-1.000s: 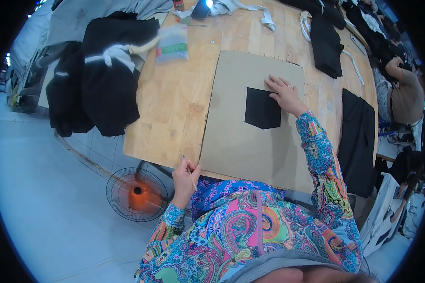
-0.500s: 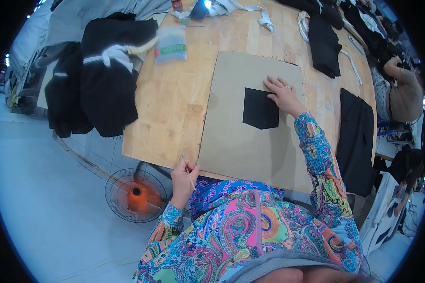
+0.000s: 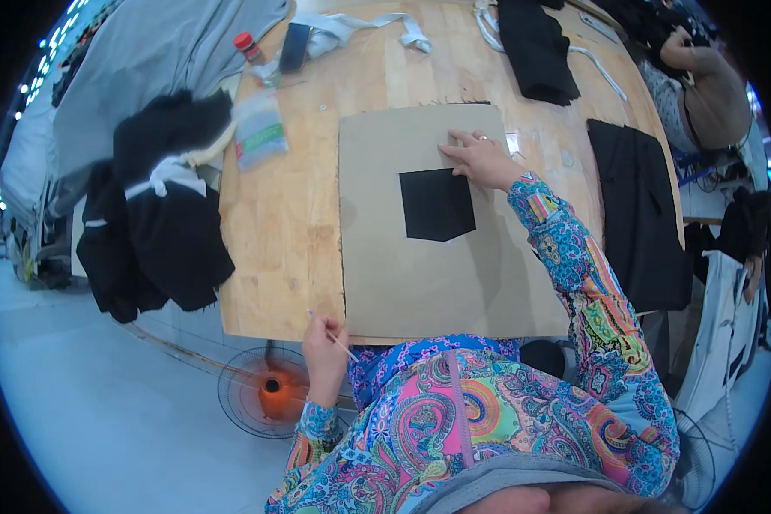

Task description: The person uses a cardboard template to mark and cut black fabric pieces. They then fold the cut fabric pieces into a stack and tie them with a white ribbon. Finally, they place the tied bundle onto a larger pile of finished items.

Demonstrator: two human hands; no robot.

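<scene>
The wooden table point(image 3: 283, 214) was the biggest thing before me, and I place everything else from the brown cardboard sheet point(image 3: 437, 274) lying flat on it, its near edge at the table edge just by my body. Left of the cardboard, hanging off the table's side, sat a heap of black garments point(image 3: 158, 231); right of it lay another black cloth point(image 3: 638, 214); beyond its far edge, a further dark piece point(image 3: 535, 47) and a small clear packet point(image 3: 259, 130) off to the far left.

On the cardboard's middle lay the black pocket-shaped fabric piece point(image 3: 437, 204). My right hand point(image 3: 481, 158) rested flat at its upper right corner, fingers spread and pressing, gripping nothing. My left hand point(image 3: 324, 347), at the cardboard's near left corner, pinched a thin white stick point(image 3: 334, 336).

The fabric piece looked light and limp, likely to slide or wrinkle; I judged it best pinned flat or lifted by a corner.
</scene>
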